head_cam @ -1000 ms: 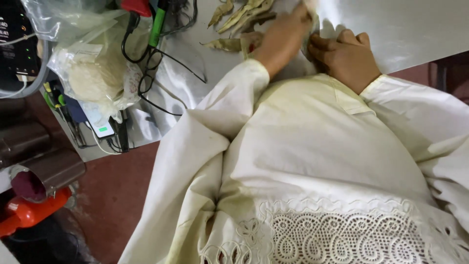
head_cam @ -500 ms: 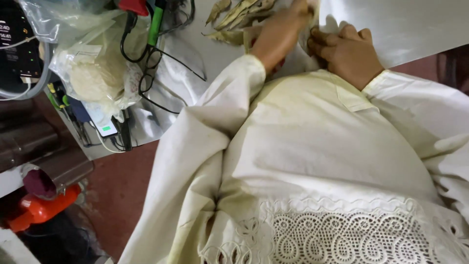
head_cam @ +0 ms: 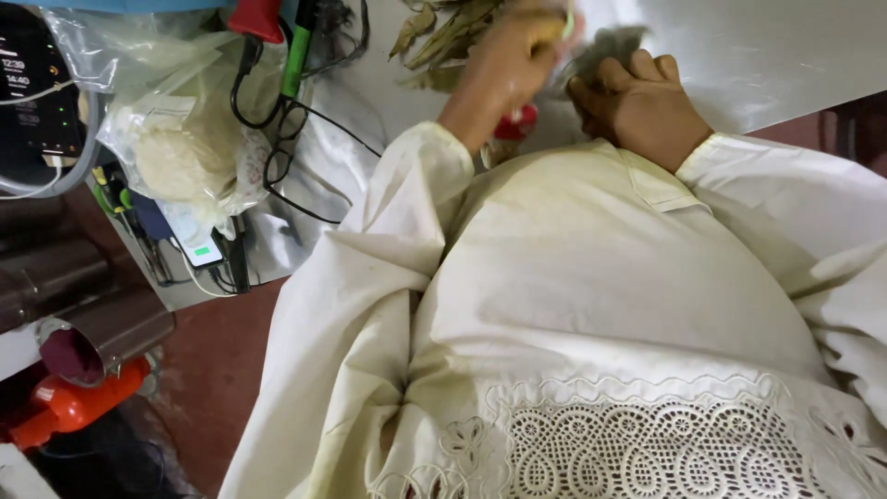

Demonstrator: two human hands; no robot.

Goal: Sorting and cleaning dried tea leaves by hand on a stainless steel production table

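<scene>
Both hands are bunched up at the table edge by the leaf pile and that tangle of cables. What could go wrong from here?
1. The left hand is blurred and close to the dried leaves; it might scatter them.
2. The black cables loop beside the left sleeve, which could catch them.
3. The right hand sits at the table edge; anything it holds could drop.

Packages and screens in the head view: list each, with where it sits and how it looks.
Clear plastic bag: table's left end, crumpled, pale powdery contents.
Dark screen: far left edge, black with light figures, white cable across.
Small phone screen: below the bag at the table edge, pale with a green spot.
</scene>
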